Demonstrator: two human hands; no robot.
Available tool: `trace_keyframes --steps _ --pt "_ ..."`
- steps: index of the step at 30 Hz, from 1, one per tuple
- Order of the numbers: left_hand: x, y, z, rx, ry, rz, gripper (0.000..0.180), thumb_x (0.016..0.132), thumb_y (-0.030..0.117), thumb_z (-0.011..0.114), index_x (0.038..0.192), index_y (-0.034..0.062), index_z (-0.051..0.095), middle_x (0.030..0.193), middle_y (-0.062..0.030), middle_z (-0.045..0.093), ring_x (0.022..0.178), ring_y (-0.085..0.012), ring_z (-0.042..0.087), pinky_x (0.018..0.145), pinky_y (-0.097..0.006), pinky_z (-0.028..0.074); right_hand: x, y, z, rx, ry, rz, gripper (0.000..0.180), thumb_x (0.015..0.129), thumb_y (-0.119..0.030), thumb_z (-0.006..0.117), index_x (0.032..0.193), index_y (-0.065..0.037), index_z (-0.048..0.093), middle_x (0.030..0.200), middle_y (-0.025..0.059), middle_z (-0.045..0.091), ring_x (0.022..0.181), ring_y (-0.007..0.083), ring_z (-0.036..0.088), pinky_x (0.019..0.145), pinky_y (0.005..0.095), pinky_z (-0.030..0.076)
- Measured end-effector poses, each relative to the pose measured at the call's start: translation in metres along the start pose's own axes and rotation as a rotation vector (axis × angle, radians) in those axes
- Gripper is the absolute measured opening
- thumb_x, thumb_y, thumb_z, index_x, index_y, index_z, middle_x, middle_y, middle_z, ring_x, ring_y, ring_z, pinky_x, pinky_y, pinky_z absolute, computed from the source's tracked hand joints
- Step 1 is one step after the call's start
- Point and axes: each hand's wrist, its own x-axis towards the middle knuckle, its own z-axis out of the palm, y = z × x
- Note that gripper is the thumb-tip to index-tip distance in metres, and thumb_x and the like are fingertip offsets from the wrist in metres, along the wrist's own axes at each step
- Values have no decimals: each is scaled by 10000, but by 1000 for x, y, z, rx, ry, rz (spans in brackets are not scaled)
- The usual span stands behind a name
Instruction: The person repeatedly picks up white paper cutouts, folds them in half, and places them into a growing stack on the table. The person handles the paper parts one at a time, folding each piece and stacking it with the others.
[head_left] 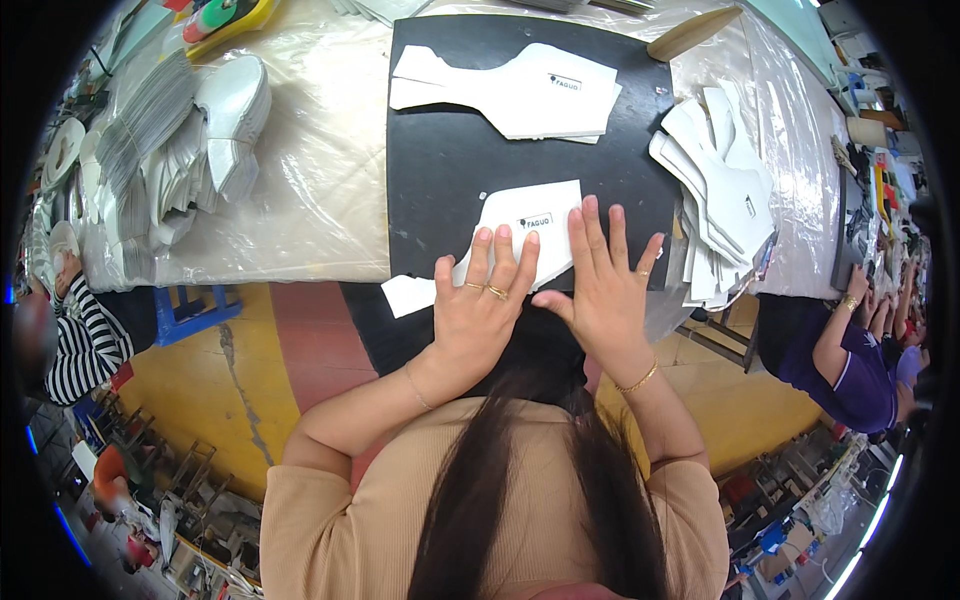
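Pressing step: left hand (482, 300) and right hand (600, 285), fingers spread flat, gripping nothing, hold the white cut piece (528, 232) at the black mat's (440, 170) near edge. Next, probably aligning; edge hidden.

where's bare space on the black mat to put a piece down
Bare mat lies between the upper white stack and the piece under both hands. The right edge is crowded by the fanned pile.

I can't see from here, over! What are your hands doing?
Left hand and right hand flat, pressing white cut piece on black mat. White stack at right, apart. Nothing in the way.
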Motion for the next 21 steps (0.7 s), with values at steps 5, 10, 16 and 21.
trace_keyframes --steps 5,10,16,21 --pt "5 -10 -17 -102 -102 29 872 717 260 803 1501 134 441 1467 -137 459 1315 -282 453 972 -481 341 -22 -26 4 66 -56 -16 1121 774 -784 454 1574 -28 241 1645 114 253 1534 262 194 1177 661 -49" --pt "17 -24 -39 -258 -237 38 904 721 171 796 1515 53 380 1457 -151 467 1313 -322 466 1007 -465 357 -31 -52 8 150 -97 -156 1106 715 -757 580 1538 -50 361 1617 91 312 1533 236 195 1190 655 -11" --pt "28 -34 -62 -321 -369 110 964 726 119 799 1549 58 302 1456 -194 459 1348 -358 448 1077 -467 356 -25 -32 3 378 -28 -383 759 797 -541 702 1393 -96 552 1509 64 466 1490 226 286 1188 651 115" --pt "44 -57 -81 -646 -468 116 811 842 193 758 1525 46 346 1448 -224 491 1310 -368 495 1092 -453 371 -7 5 -10 581 315 -146 259 807 -187 794 1011 -58 701 1021 62 703 1033 257 644 1009 452 418"
